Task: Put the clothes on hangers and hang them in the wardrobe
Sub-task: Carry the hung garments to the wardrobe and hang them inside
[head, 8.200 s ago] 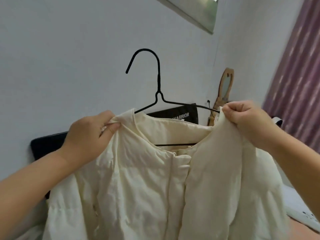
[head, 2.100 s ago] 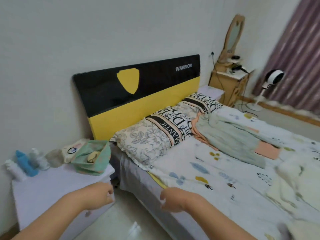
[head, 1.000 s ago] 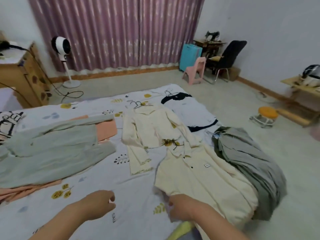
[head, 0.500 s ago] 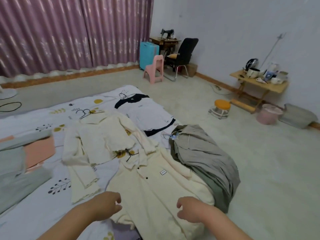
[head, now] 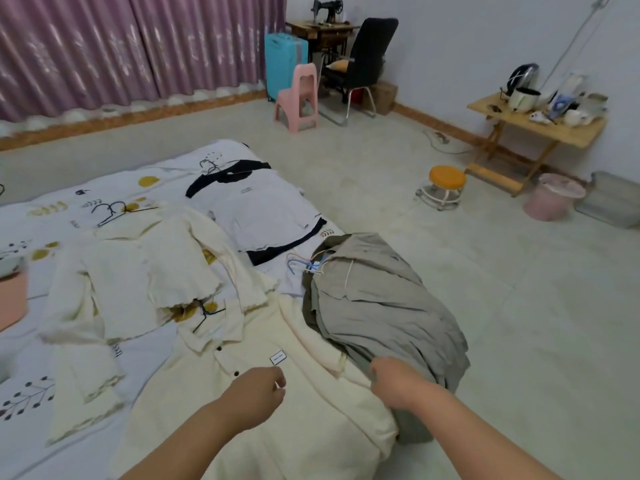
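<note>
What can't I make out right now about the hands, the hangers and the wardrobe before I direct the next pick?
- Wardrobe: outside the head view entirely.
- Right hand: fingers curl down at the grey garment; its own knuckles hide whether it grips cloth.
- Left hand: loosely curled over the cream coat; contact unclear.
- Coat's hanger: only the hook shows, the collar covers the rest.
- Coat's label: text too small.

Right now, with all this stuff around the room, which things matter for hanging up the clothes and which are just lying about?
For the job:
cream coat, on a black hanger
grey garment, with blue hanger
cream cardigan
white and black top
left hand, right hand

Just lying about:
pink chair
orange stool
blue suitcase
folding table
pink bucket
</note>
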